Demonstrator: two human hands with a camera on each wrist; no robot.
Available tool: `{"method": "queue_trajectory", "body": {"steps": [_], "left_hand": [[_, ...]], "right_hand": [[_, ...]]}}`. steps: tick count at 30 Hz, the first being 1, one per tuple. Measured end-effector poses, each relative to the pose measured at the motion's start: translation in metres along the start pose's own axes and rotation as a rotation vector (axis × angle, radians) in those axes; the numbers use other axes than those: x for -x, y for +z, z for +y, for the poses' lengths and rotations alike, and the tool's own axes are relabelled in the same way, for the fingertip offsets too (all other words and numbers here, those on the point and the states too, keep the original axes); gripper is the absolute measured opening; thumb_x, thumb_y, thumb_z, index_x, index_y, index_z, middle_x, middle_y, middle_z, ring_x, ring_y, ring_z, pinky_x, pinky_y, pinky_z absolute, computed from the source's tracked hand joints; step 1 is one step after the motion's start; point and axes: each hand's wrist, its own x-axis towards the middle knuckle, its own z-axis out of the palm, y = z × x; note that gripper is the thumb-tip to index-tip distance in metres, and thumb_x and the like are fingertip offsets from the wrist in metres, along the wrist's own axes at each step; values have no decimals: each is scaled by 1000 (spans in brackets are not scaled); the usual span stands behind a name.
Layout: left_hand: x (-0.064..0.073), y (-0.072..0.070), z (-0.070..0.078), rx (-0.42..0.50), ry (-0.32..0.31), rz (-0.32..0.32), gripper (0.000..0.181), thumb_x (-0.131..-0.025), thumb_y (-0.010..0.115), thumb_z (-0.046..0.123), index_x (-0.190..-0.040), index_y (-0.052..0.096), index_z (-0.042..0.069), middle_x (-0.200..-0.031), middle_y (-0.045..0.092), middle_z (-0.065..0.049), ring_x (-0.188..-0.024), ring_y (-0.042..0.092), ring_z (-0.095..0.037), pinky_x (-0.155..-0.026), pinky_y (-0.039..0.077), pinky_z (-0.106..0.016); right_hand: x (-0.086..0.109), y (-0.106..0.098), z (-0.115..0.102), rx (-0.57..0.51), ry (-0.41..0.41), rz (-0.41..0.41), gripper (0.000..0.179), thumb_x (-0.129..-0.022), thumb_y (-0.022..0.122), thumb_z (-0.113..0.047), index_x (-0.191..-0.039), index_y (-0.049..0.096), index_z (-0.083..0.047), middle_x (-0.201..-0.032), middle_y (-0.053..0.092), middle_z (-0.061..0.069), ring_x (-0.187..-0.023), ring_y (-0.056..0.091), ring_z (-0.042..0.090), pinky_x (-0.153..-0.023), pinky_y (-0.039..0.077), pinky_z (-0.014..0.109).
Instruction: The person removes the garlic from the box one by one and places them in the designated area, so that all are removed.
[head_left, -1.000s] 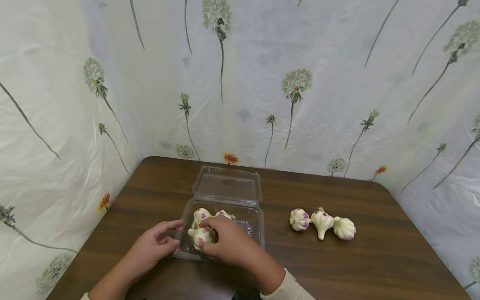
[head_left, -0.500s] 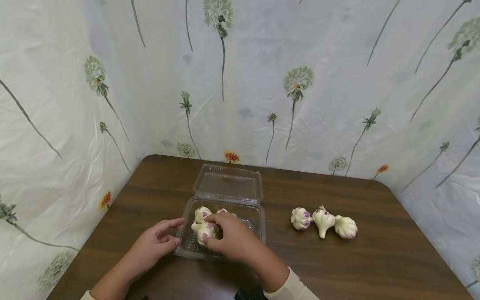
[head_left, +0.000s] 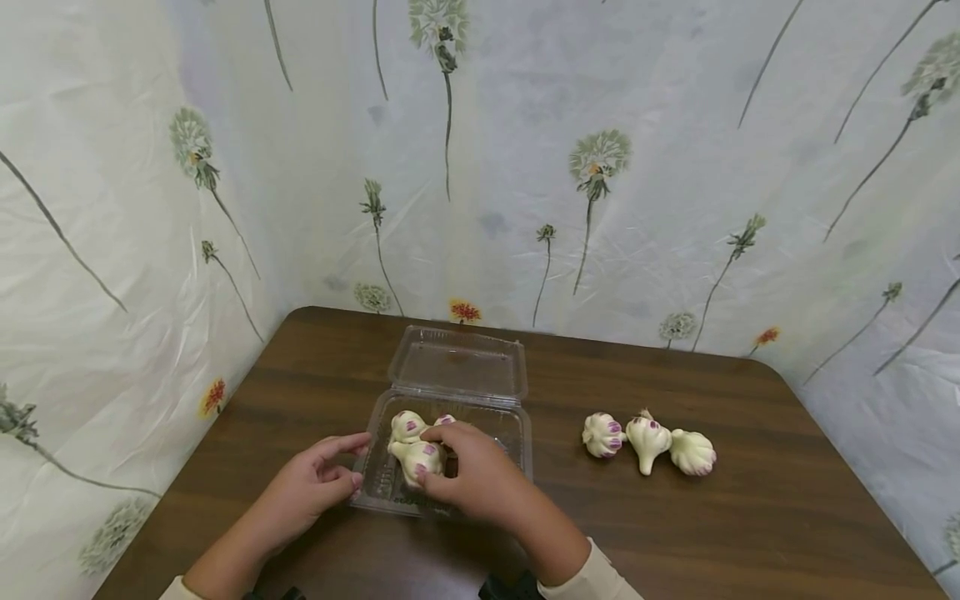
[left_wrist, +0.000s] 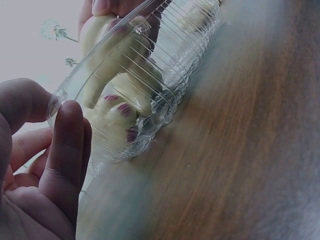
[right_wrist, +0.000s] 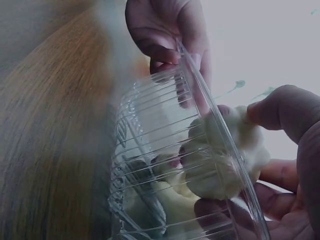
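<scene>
Two hands are in view: one left hand [head_left: 311, 486] and one right hand [head_left: 480, 477], each with one sleeve [head_left: 592, 577] at the wrist. Between them is one clear plastic clamshell container [head_left: 507, 429]. Garlic bulbs number six: one held bulb [head_left: 417, 458] in the right hand, two container bulbs [head_left: 407, 423] just beyond its fingers, one partly hidden, and three loose bulbs [head_left: 648, 442] well to that hand's right. One wooden table [head_left: 675, 533] lies beneath both hands.

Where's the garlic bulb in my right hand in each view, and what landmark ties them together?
Head: held garlic bulb left of centre, lower half.
Left wrist: held garlic bulb, upper left.
Right wrist: held garlic bulb, right of centre.
Shared landmark: the clear container.
</scene>
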Motion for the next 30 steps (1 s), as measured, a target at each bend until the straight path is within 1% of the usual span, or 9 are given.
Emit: {"method": "queue_trajectory", "body": {"steps": [4,9,12,16,19,22,26,30], "left_hand": [[0,1,1,11,-3,0,56,-98,67,4,-151,50,-1,-145,48,-27,-89,69,-10,-77,59,-25],[1,2,2,39,-4,2,58,-98,67,3,-152,48,-3,-145,48,-28,-89,69,-9,-77,59,-25],[1,3,2,38,-3,5,58,-97,67,3,-152,48,-3,-144,48,-28,-88,68,-9,-77,59,-25],[0,3,2,35,-6,11,58,-97,68,3,-152,49,-2,-143,49,-27,-88,68,-9,-78,59,-25],[0,3,2,41,3,12,58,-97,68,3,-152,49,-3,-142,49,-28,-87,68,-8,-77,59,-25],[1,2,2,44,15,12,58,-98,69,4,-152,48,-4,-142,49,-29,-86,68,-8,-76,59,-25],[1,2,3,40,13,19,58,-98,69,4,-151,49,-4,-141,50,-28,-86,68,-8,-76,59,-24],[0,3,1,29,3,20,57,-97,69,4,-151,50,-3,-141,50,-27,-85,68,-8,-76,59,-24]], "right_hand": [[3,-1,1,1,-9,15,47,-95,73,-41,-133,67,-14,-134,64,1,-110,62,15,-93,55,34],[9,-3,5,-18,-17,59,47,-95,73,-39,-133,68,-13,-135,64,1,-114,62,17,-94,57,35],[12,-5,8,-81,-23,83,49,-96,74,-34,-137,65,-10,-137,62,2,-119,61,18,-98,57,33],[16,-8,12,-173,-26,121,50,-95,75,-24,-141,62,-8,-136,60,1,-121,60,17,-100,56,28],[18,-10,14,-202,-34,167,47,-93,76,-18,-138,64,-9,-136,59,2,-121,59,17,-101,56,28],[20,-11,17,-199,-27,227,46,-92,77,-16,-135,65,-11,-136,58,2,-121,58,15,-101,56,30],[24,-14,20,-160,-13,315,46,-90,79,-17,-134,67,-13,-133,60,-1,-120,59,13,-100,58,33],[28,-17,25,-157,-4,366,47,-90,79,-16,-135,67,-10,-131,60,-3,-117,61,12,-98,59,36]]}}
